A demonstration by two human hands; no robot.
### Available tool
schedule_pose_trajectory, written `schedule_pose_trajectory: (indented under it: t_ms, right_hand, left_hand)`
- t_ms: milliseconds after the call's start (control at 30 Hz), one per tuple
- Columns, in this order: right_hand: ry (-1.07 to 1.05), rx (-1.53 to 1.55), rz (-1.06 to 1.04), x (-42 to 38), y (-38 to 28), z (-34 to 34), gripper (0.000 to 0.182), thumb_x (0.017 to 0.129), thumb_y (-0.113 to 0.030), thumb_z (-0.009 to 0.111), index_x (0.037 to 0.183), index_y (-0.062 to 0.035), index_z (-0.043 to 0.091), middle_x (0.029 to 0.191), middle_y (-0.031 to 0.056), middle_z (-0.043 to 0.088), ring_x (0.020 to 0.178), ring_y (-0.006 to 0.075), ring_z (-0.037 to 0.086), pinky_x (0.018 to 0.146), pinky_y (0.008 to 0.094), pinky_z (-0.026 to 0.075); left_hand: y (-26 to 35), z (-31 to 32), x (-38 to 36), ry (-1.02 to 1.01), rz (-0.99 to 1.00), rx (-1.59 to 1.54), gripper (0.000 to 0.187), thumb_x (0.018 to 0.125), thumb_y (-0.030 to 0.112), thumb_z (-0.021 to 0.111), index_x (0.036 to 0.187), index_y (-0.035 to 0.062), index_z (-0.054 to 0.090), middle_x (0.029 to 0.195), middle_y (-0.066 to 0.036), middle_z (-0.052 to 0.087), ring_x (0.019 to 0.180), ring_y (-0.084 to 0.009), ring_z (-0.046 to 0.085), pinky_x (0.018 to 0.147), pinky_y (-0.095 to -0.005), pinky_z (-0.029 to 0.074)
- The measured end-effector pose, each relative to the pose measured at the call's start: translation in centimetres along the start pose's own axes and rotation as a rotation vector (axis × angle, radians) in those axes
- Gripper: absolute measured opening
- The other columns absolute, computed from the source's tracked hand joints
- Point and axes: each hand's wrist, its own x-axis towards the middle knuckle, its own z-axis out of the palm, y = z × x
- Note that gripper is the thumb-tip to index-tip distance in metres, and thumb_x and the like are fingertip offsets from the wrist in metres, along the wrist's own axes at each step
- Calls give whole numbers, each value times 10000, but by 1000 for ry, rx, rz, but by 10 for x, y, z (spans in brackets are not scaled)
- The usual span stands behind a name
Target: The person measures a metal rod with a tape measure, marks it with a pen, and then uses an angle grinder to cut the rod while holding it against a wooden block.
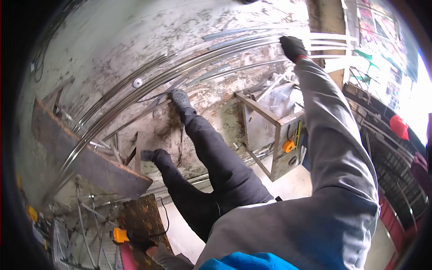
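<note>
My right hand (294, 48), in a dark glove, is closed around the far part of a bundle of long shiny metal tubes (180, 72). The tubes run from the lower left across the floor to the upper right and look curved through the lens. At the bottom left, my left hand (146, 248) is in dim light, also dark-gloved, with its wrist bare. It appears closed on a yellow-and-black power tool (119, 235), from which a black cord loops upward. Its fingers are mostly hidden. A brown metal plate (90, 153) stands under the tubes' near ends.
A metal box frame (274, 130) with an orange tape measure (289, 146) stands right of my legs. A white roll (137, 83) lies on the stained floor (121, 36). A rusty grate (144, 216) and thin metal frames (85, 225) are at lower left. A red object (398, 127) hangs at right.
</note>
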Motion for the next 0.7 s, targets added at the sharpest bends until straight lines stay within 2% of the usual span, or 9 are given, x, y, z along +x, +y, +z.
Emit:
schedule_pose_trajectory:
  t_ms: [67,167,300,367,433,500,533,600,700]
  right_hand:
    - [-200,-12,-19,-9,8,-9,351,1032,-363,498,1109,-108,727,1055,205,753,1005,431,704,874,545,528]
    - [-263,-19,-16,3,29,52,362,1029,-396,506,1222,-157,698,1154,201,737,1100,408,688,936,522,521]
    - [-255,-206,254,27,68,106,434,1025,-440,516,1373,-222,659,1287,196,717,1227,376,667,1017,493,510]
    - [-262,-234,374,31,75,106,487,1023,-462,521,1448,-255,639,1353,194,706,1290,360,656,1058,478,505]
    - [-259,-212,479,21,25,72,503,1006,-397,553,1495,-284,592,1389,175,687,1321,374,629,1079,495,491]
    - [-168,-380,409,-4,-82,4,509,976,-381,609,1475,-280,610,1420,157,662,1326,371,615,1075,516,496]
    - [-13,-336,273,-5,-104,10,530,935,-345,671,1452,-236,626,1387,139,669,1293,361,621,1062,521,504]
    - [356,-8,-204,6,-158,31,525,877,-179,769,1382,-102,650,1289,145,694,1193,388,649,1015,497,527]
    - [500,297,-597,7,-356,0,431,865,-112,786,1287,-75,708,1208,169,723,1141,390,666,999,479,539]
  left_hand:
    - [-12,-3,-9,-22,-31,-38,290,1058,413,606,901,169,589,729,-11,558,594,-194,557,528,-369,462]
    - [-38,-13,-43,-10,-120,-115,301,1062,416,600,882,174,590,708,-7,556,574,-193,554,511,-369,460]
    - [-60,-30,-73,-8,-212,-234,318,1066,420,590,856,181,592,679,-1,552,547,-190,551,488,-368,458]
    - [-70,-37,-78,16,-211,-287,328,1069,422,586,844,184,593,665,2,550,534,-189,550,476,-368,457]
    - [-79,-37,-83,97,-165,-367,295,1059,396,606,881,161,611,666,1,559,548,-198,563,480,-358,470]
    - [-79,-35,-87,108,-220,-448,249,1032,355,654,885,162,599,678,-20,570,551,-198,566,483,-359,477]
    - [-80,-36,-83,143,-265,-434,250,1032,342,649,869,171,569,665,1,522,533,-179,527,471,-346,441]
    - [-91,-41,-78,182,-288,-455,272,1023,312,641,832,175,504,657,25,453,520,-150,472,470,-316,391]
    - [-129,-68,-59,211,-318,-558,266,1016,267,651,834,171,483,684,25,454,526,-141,459,487,-306,388]
